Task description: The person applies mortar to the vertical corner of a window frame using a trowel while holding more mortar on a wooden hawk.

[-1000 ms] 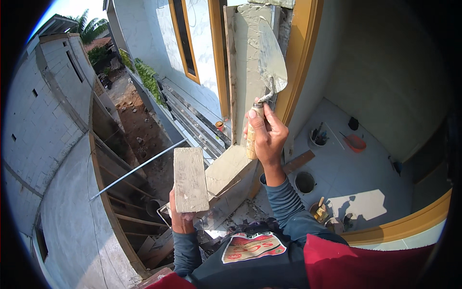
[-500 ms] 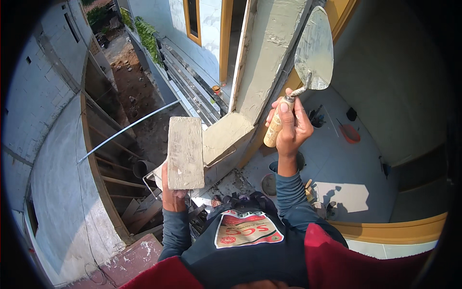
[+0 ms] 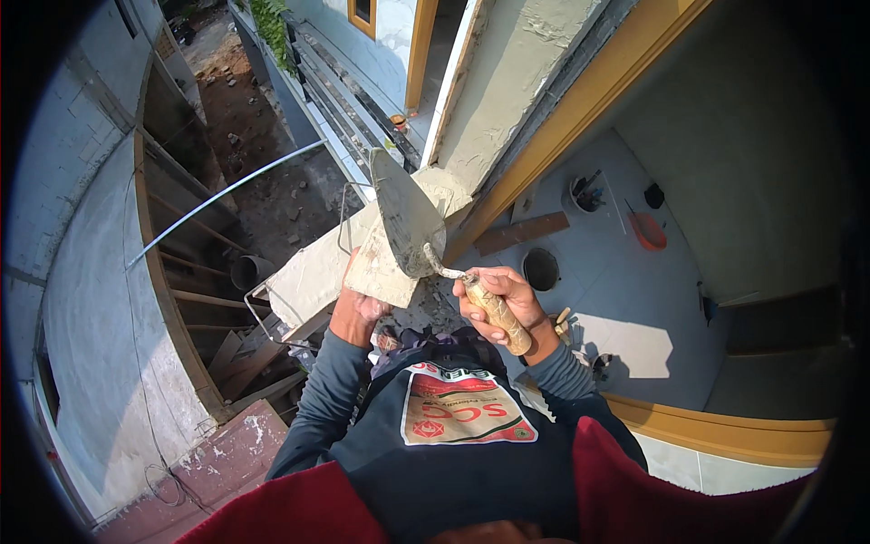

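Note:
My right hand [image 3: 512, 304] is wrapped round the wooden handle of a brick trowel [image 3: 405, 213]. The trowel's mortar-smeared blade is tipped on edge over the board in my left hand and seems to touch it. My left hand [image 3: 361, 313] grips a pale, mortar-caked rectangular board [image 3: 382, 279] from below; its underside and most of those fingers are hidden. Under and beyond the board runs a low wall ledge [image 3: 313, 267] coated in grey plaster. It meets an upright plastered wall strip [image 3: 498, 91] beside the yellow frame.
A yellow wooden frame [image 3: 580, 118] rises on the right. On the tiled floor stand a dark bucket [image 3: 541, 269], a tool bucket [image 3: 587, 192] and an orange basin [image 3: 646, 233]. A wire bracket [image 3: 260, 313] hugs the ledge. Leftward, a pale blue pipe [image 3: 227, 192] spans a drop.
The trowel has come down and left from its raised position, its blade now over the board. My left hand has shifted right and tilted the board. My view has shifted slightly.

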Demonstrator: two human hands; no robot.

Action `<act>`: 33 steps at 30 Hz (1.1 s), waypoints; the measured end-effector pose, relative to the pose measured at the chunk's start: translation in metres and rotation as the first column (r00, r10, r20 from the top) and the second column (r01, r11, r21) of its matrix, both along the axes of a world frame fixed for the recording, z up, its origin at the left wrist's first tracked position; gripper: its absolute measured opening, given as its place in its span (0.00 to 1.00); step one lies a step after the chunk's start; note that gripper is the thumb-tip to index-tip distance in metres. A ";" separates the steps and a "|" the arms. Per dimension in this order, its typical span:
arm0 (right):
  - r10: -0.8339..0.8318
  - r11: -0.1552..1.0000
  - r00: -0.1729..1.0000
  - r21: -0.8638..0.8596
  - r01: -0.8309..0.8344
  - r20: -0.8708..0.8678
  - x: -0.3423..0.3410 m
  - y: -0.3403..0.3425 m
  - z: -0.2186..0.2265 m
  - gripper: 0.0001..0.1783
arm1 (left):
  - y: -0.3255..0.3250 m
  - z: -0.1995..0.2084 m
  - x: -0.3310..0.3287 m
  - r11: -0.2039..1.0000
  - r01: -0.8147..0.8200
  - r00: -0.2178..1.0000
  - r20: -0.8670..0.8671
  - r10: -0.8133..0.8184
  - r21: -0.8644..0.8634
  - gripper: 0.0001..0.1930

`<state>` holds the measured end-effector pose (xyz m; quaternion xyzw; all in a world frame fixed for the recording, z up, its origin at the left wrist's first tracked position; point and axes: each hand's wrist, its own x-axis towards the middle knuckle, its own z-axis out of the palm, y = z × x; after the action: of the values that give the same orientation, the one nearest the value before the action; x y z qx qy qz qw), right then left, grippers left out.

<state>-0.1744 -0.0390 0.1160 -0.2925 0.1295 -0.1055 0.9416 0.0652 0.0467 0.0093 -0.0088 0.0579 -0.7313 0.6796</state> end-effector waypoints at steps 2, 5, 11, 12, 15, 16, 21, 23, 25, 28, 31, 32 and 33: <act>-0.001 1.000 1.000 0.029 0.002 -0.030 -0.010 -0.004 0.002 0.24 | -0.006 0.014 0.003 0.992 -0.051 0.994 -0.095 0.063 0.119 0.25; 0.080 0.996 0.992 0.057 -0.075 -0.098 -0.029 -0.008 0.005 0.23 | -0.013 -0.011 0.021 0.999 -0.039 0.996 -0.083 0.038 -0.002 0.28; -0.004 0.996 0.959 -0.088 -0.022 -0.282 -0.092 -0.018 0.026 0.24 | -0.034 0.017 0.018 0.991 -0.090 0.985 0.139 0.103 -0.102 0.26; 0.003 0.996 0.959 -0.085 -0.028 -0.284 -0.096 -0.016 0.030 0.24 | -0.039 0.019 0.018 0.987 -0.103 0.983 0.141 0.121 -0.123 0.25; -0.333 0.747 0.849 -0.665 -0.028 -0.410 -0.103 -0.010 0.041 0.22 | -0.048 0.033 0.011 0.978 -0.154 0.967 0.184 0.179 -0.139 0.22; -0.330 0.751 0.851 -0.660 -0.025 -0.408 -0.102 -0.011 0.041 0.22 | -0.049 0.038 0.007 0.972 -0.189 0.950 0.225 0.217 -0.138 0.21; -0.438 -0.427 0.898 -0.870 -0.248 -0.041 -0.088 -0.013 0.053 0.17 | -0.062 0.038 -0.014 0.969 -0.223 0.934 0.263 0.244 -0.106 0.19; -0.447 -0.554 0.895 -0.785 -0.277 0.000 -0.080 -0.016 0.047 0.14 | -0.060 0.036 -0.020 0.973 -0.214 0.934 0.273 0.229 -0.083 0.19; -0.486 -0.547 0.874 -0.787 -0.286 0.019 -0.075 -0.019 0.038 0.14 | -0.058 0.035 -0.025 0.976 -0.206 0.937 0.274 0.218 -0.070 0.19; -0.492 -0.601 0.864 -0.760 -0.248 0.107 -0.062 -0.031 0.010 0.15 | -0.041 0.036 -0.026 0.986 -0.136 0.929 0.333 0.162 -0.101 0.20; -0.568 -0.545 0.793 -0.822 -0.162 0.220 -0.034 -0.044 -0.006 0.18 | -0.036 0.046 -0.028 0.990 -0.133 0.916 0.374 0.143 -0.053 0.20; -0.721 -0.289 0.687 -0.941 -0.177 0.092 -0.026 -0.051 -0.009 0.19 | -0.036 0.046 -0.029 0.991 -0.131 0.930 0.345 0.128 -0.014 0.20; -0.812 -0.013 0.579 -0.990 -0.138 -0.071 -0.016 -0.053 -0.008 0.21 | -0.033 0.043 -0.025 0.991 -0.131 0.930 0.344 0.128 -0.014 0.20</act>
<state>-0.1901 -0.0919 0.1076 -0.7938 0.4329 -0.3057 0.2983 0.0402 0.0137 0.0519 0.1188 -0.0590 -0.6748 0.7260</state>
